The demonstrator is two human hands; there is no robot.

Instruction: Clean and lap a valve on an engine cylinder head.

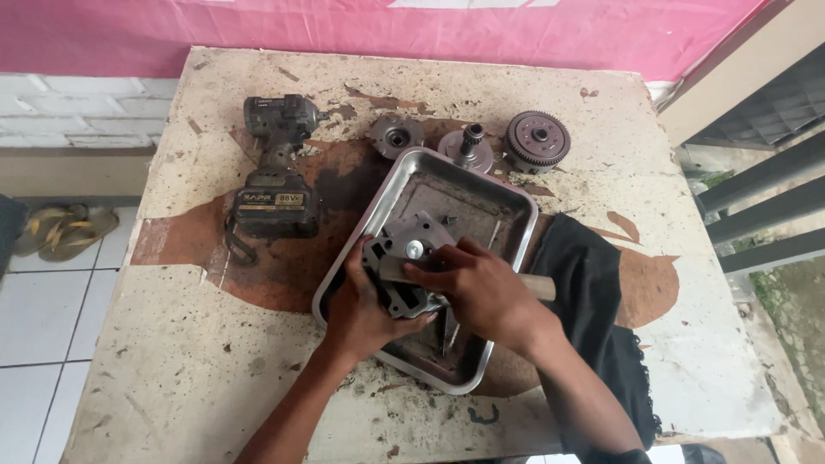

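Seen from above, a grey cast-metal engine part (pixel 404 258) sits in a steel tray (pixel 503 193) on a worn tabletop (pixel 172 361). The left hand (pixel 361 314) has its fingers clamped around the part's lower edge, while the right hand (pixel 481 288), fingers closed, grips a wooden-handled tool (pixel 541 287) against it. The part looks heavy, rigid and possibly greasy, so its thick outer edges seem the safest hold.

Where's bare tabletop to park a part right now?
Free: the near-left table corner, below the cordless impact wrench and left of the metal tray; also the far-right stretch beyond the black cloth. Crowded: the back edge with three clutch parts, and the tray, where the left hand and right hand grip a metal engine part.
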